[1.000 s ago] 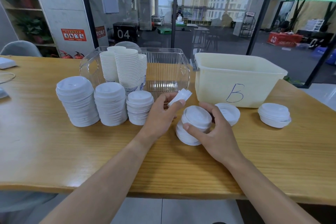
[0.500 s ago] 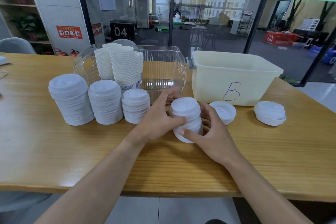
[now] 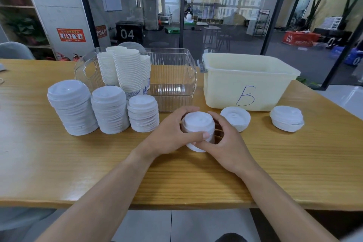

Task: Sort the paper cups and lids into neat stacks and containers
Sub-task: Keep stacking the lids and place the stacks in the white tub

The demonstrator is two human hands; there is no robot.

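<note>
Both your hands have closed in since a second ago: left hand (image 3: 170,133) and right hand (image 3: 229,143) now cup the small stack of lids (image 3: 198,127) on the wooden table (image 3: 176,179), before the clear bin (image 3: 172,76). Squeeze evenly, square the rims, then slide it beside the three lid stacks (image 3: 110,112).

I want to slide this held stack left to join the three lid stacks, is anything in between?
Nothing visible. The held stack, gripped by both hands, has only bare table between it and the nearest lid stack.
</note>
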